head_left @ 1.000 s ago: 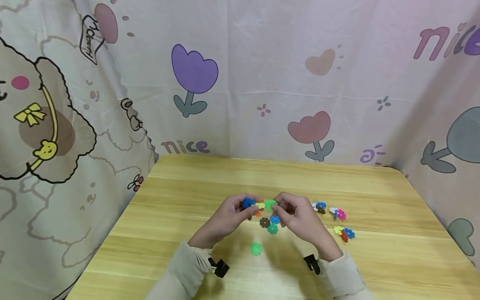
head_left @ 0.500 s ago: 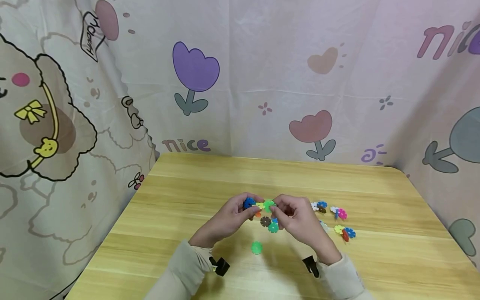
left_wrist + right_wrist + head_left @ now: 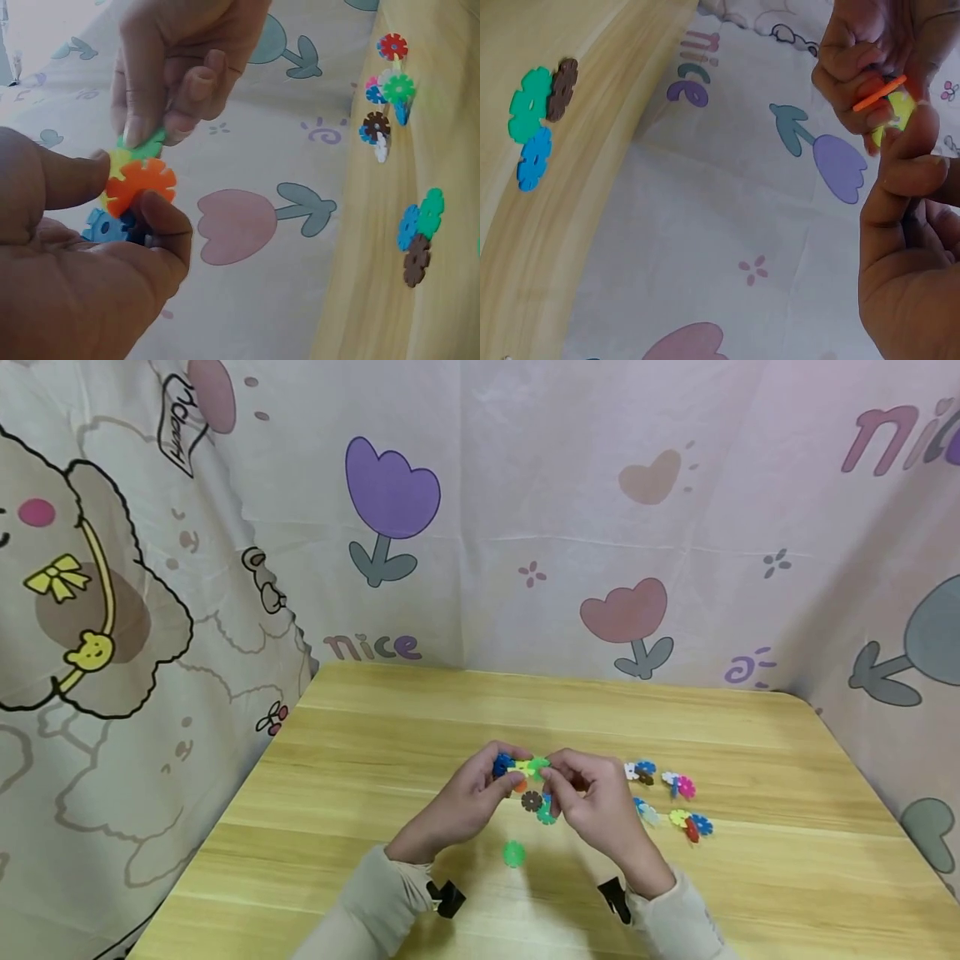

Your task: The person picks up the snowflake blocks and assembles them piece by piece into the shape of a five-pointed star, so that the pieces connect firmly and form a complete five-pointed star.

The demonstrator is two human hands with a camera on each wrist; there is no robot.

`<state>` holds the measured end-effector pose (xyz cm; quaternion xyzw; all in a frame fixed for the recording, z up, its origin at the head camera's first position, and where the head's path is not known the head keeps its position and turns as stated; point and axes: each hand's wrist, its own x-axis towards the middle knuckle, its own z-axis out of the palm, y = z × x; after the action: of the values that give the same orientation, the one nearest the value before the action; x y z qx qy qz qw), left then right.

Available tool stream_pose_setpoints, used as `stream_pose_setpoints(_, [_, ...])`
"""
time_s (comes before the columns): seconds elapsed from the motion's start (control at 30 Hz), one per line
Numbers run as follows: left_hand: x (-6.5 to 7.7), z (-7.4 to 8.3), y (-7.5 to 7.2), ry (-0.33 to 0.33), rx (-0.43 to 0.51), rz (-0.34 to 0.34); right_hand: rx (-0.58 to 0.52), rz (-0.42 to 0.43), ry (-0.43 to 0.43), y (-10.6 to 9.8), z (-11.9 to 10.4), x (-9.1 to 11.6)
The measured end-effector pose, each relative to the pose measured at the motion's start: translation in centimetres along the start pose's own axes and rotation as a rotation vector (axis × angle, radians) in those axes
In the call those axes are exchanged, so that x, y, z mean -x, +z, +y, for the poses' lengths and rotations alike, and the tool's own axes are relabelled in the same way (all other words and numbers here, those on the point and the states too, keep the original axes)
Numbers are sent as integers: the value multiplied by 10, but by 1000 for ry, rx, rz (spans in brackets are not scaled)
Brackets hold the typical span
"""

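Above the wood-grain table [image 3: 360, 727], the left hand [image 3: 456, 800] grips a blue-yellow-orange snowflake-disc cluster [image 3: 142, 180], while the right hand [image 3: 600, 795] pinches a green snowflake disc [image 3: 150, 145] at its yellow side, apparently the joining step, calling for aligned slots and firm pressure.

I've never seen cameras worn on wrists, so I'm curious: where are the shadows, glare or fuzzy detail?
Head view: soft shadows on the table between the sleeves, the held pieces too small for fine detail; left wrist view: the curtain washed out toward the upper left, yet the orange piece showing clear notches; right wrist view: dull light, the right hand rather soft-edged.
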<state>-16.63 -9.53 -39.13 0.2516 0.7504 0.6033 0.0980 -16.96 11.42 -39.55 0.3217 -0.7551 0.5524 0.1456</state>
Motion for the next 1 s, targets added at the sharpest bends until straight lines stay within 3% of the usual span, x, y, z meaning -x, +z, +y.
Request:
stream_pose_setpoints(0.37, [-2,-2,0,16,-26,-7,0,-3,77,0,1,0])
stream_pose_setpoints(0.57, [-3,-4,-8,1,27,-5,-3,-89,145,-8,0,-2])
stream_pose_setpoints(1.0, [-4,-9,-10,-14,119,20,-62,-137,157,-18,-2,-3])
